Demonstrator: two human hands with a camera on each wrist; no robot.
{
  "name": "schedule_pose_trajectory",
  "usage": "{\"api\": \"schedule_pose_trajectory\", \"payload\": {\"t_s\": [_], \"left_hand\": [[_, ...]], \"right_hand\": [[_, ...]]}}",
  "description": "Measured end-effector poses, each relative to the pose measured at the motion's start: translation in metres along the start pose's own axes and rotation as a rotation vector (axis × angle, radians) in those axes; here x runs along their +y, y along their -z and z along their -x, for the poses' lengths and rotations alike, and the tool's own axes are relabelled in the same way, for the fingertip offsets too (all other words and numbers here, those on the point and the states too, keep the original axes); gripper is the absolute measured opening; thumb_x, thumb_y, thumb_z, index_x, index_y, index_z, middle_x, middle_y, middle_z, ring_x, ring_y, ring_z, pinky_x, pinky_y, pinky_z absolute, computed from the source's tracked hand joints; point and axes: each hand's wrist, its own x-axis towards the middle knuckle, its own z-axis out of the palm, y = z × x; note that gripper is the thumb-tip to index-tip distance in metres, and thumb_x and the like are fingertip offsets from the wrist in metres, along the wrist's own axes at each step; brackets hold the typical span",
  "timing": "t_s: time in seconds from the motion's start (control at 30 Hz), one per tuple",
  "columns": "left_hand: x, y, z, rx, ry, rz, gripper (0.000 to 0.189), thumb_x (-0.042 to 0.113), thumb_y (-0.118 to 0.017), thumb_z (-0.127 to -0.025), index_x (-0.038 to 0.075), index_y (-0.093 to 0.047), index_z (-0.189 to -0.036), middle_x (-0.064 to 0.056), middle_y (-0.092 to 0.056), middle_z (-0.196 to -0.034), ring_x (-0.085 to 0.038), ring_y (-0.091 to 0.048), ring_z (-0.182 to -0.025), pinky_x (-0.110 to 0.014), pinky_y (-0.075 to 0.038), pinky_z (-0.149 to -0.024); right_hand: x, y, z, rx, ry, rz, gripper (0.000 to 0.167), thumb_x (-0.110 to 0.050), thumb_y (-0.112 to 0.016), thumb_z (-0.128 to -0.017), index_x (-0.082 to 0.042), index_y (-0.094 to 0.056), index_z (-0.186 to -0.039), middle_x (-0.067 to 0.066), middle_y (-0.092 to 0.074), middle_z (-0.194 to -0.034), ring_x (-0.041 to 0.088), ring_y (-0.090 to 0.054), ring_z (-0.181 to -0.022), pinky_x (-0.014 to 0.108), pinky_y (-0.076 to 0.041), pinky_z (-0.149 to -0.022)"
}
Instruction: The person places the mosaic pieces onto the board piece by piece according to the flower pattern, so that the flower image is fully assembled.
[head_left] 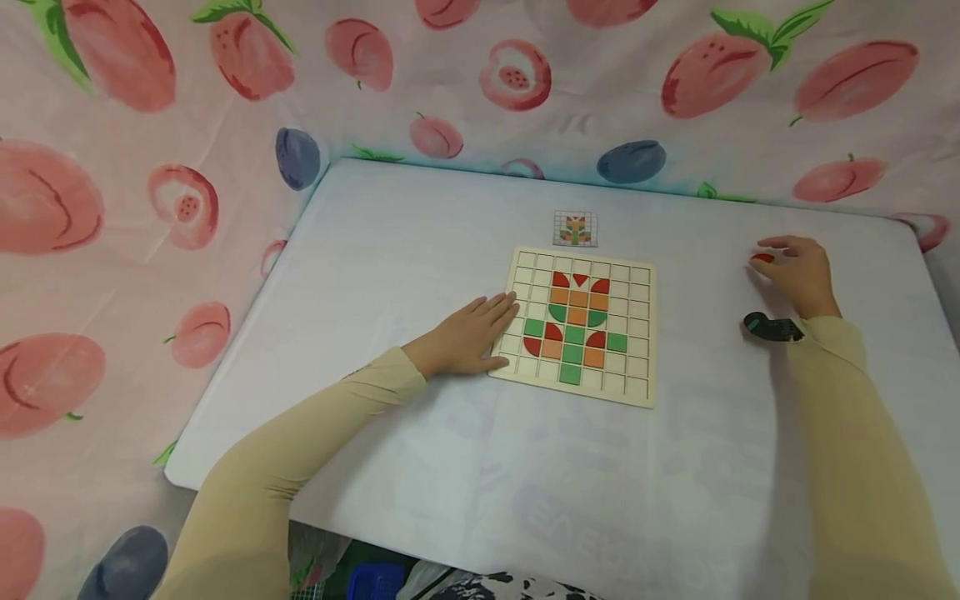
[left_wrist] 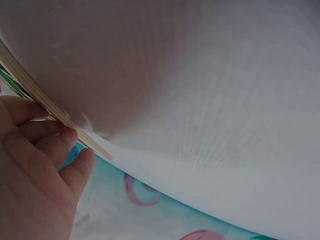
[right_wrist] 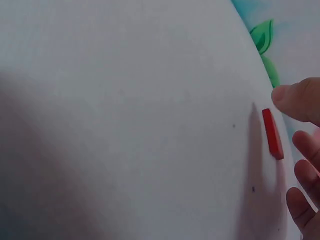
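Observation:
My left hand (head_left: pixel 468 336) rests at the left edge of a square wooden grid board (head_left: pixel 636 333), its fingers stretched over that edge. In the left wrist view, fingertips touch the board's thin side (left_wrist: pixel 90 142). Red, orange and green pieces form a plant-like pattern on the grid, with an orange piece (head_left: pixel 578 298) near the middle. At the right, my right hand (head_left: pixel 806 271) is by a small red piece (head_left: pixel 762 257), its fingers bent around it. The right wrist view shows a gap between the visible digits and this red piece (right_wrist: pixel 272 134).
A small card (head_left: pixel 575 228) with a similar pattern on a grid lies behind the board. A black device (head_left: pixel 772 327) sits at my right wrist. The white table (head_left: pixel 420 467) meets fruit-printed cloth (head_left: pixel 247 150) at its back and left.

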Motion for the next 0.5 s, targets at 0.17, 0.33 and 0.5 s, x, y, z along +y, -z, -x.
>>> {"api": "schedule_pose_trajectory", "payload": {"t_s": [0.17, 0.33, 0.5], "left_hand": [[0.0, 0.001, -0.001, -0.006, -0.005, -0.011, 0.085, 0.056, -0.039, -0.094, 0.002, -0.007, -0.151, -0.014, -0.004, -0.159, -0.025, -0.005, -0.148, -0.04, -0.013, -0.12], [0.0, 0.0, -0.002, -0.012, -0.003, -0.012, 0.085, 0.056, -0.039, -0.094, 0.002, -0.007, -0.151, -0.014, -0.003, -0.159, -0.025, -0.004, -0.148, -0.039, -0.012, -0.121], [0.0, 0.001, -0.001, -0.001, -0.015, 0.026, 0.083, 0.054, -0.038, -0.095, 0.001, -0.007, -0.151, -0.014, -0.003, -0.159, -0.026, -0.003, -0.148, -0.039, -0.01, -0.121]], "right_hand": [[0.01, 0.0, -0.002, -0.048, -0.003, 0.056, 0.054, -0.031, -0.055, -0.092, 0.003, -0.048, -0.133, 0.033, -0.035, -0.138, 0.047, -0.031, -0.126, 0.061, -0.026, -0.106], [0.013, 0.0, 0.0, -0.057, -0.003, 0.097, 0.05, -0.026, -0.053, -0.093, 0.005, -0.048, -0.132, 0.033, -0.043, -0.13, 0.045, -0.036, -0.119, 0.059, -0.031, -0.101], [0.013, 0.002, 0.002, -0.089, -0.003, 0.104, 0.051, -0.027, -0.056, -0.092, 0.003, -0.048, -0.133, 0.027, -0.05, -0.12, 0.041, -0.039, -0.114, 0.055, -0.034, -0.098]]}}
